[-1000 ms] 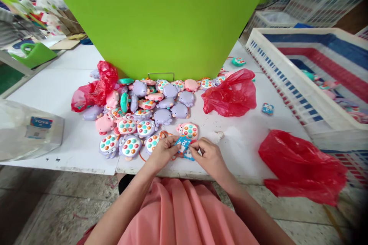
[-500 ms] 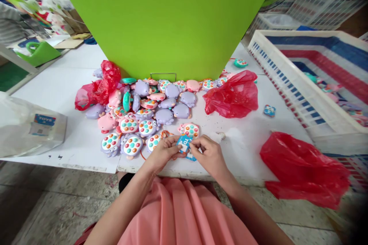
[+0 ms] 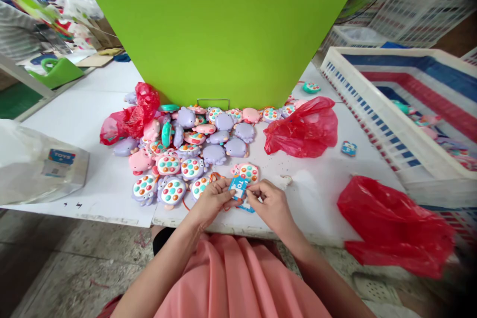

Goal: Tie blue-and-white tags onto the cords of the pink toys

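Observation:
Near the table's front edge, my left hand (image 3: 215,198) pinches a small blue card tag (image 3: 239,185) with white lettering. The fingers of my right hand (image 3: 269,202) are closed at the tag's right edge. Beneath it lies at least one more blue card (image 3: 247,205). Orange cord (image 3: 215,176) shows by my left fingers. Just beyond the hands rests a pink animal-shaped toy (image 3: 248,173) with coloured dots, and a similar toy (image 3: 199,187) is partly covered by my left hand. Several purple, pink and green toys (image 3: 213,154) are heaped farther back.
A tall green panel (image 3: 223,35) stands behind the toys. Red plastic bags (image 3: 303,126) lie at both sides, one hanging over the front edge. At right are a white crate (image 3: 372,114) and a pile of cards (image 3: 349,148); at left, a clear bag (image 3: 33,164) of cards.
The view has shifted slightly, so things sit a little lower in it. Both hands stay at the blue card tag, with only slight finger movement.

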Available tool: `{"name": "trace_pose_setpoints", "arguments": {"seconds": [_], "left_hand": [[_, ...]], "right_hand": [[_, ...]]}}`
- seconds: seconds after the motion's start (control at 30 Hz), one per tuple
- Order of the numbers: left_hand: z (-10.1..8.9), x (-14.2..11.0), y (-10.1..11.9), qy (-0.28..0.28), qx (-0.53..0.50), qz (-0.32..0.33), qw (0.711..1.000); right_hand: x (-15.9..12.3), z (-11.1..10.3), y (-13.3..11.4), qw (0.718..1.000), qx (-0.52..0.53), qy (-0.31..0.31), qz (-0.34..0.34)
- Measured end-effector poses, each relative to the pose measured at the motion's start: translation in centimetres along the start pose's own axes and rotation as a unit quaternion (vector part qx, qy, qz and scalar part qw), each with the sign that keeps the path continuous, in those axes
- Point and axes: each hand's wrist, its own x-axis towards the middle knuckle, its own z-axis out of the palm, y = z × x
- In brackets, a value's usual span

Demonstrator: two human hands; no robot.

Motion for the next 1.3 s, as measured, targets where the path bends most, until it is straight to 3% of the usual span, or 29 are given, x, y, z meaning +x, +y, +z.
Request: {"name": "trace_pose_setpoints", "arguments": {"seconds": [0.2,0.43,0.7,0.83,1.1,1.3], "left_hand": [[-0.4,0.1,-0.2,-0.016,-0.027,-0.004,1.0],[-1.1,-0.2,-0.2,-0.069,-0.091,-0.027,0.993],[-1.2,-0.2,-0.2,-0.061,-0.097,-0.021,0.993],[-1.0,-0.2,-0.2,-0.048,-0.089,-0.012,0.995],[0.1,-0.3,-0.5,0.006,0.053,0.064,0.996],[1.3,-0.7,-0.7,0.043,0.225,0.154,0.961]], "right_hand": [[-0.1,-0.1,-0.5,0.998,-0.042,0.024,-0.025],[-0.1,-0.7,-1.0,0.999,0.044,0.004,0.014],[-0.3,-0.8,-0.3,0.993,0.091,-0.01,0.069],[-0.2,-0.5,-0.6,0.995,0.079,-0.015,0.053],[0.1,0.1,-0.8,0.997,-0.071,0.018,-0.03],[0.0,0.4,-1.3,0.985,-0.157,0.029,-0.07]]}}
